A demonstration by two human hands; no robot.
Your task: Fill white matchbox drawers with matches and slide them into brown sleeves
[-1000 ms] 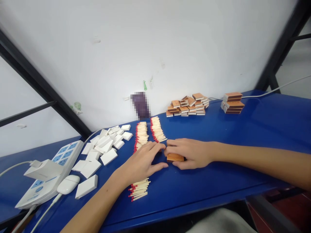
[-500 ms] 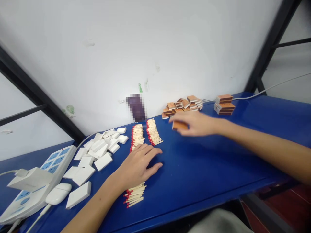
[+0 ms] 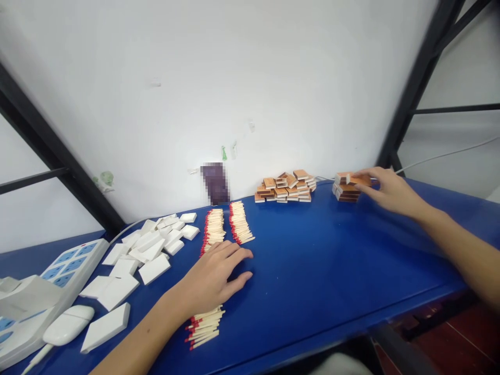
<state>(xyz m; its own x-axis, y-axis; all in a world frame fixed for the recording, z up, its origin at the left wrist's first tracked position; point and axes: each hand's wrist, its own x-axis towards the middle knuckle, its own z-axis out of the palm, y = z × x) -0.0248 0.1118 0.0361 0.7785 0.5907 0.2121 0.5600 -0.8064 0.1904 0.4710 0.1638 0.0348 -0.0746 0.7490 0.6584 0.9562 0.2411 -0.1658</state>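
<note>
1 matchbox [image 3: 361,181] is pinched by the right hand [image 3: 394,191] at the stack [image 3: 346,196], best kept level and squared before release; the left hand [image 3: 211,273], thumb spread wide, is held over matches [image 3: 205,328].

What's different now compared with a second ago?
The right hand has carried an orange matchbox rightward and away from the person to the small stack of matchboxes, and still holds it. The left hand stays over the left row of matches. The matchbox pile and white pieces look unchanged.
</note>
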